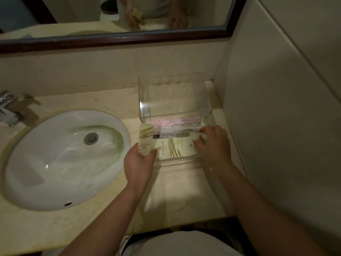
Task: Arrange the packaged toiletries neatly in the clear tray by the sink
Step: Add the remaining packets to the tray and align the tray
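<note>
- counter [55,228]: pale stone top, with the white oval sink [62,159] let into it at the left and a chrome tap [9,108] behind that. a dark-framed mirror [129,40] runs along the wall above.
- clear tray [177,161]: a low acrylic box just right of the sink, near the side wall. a taller clear box [173,97] stands directly behind it, touching or nearly so; i cannot tell which.
- packaged toiletries [177,146]: flat cream sachets with olive stripes and small print lie side by side on the tray floor. a pinkish packet [175,122] lies along the back edge, blurred.
- left hand [138,163]: holds one sachet [145,141] at its near end, thumb on one side and fingers on the other, closed on it. the sachet stands over the tray's left wall, not yet laid flat.
- right hand [212,145]: reaches into the tray's right end, fingers curled down onto the sachets there. whether it pinches one or only presses, i cannot tell.
- handling, judged: sachets look light, thin and limp, with a slick film likely to slide. best pinched at a sealed end or edge, then laid flat and nudged square.
- tray, judged: rigid, smooth, could skate on the stone if pushed; steady it by a wall.
</note>
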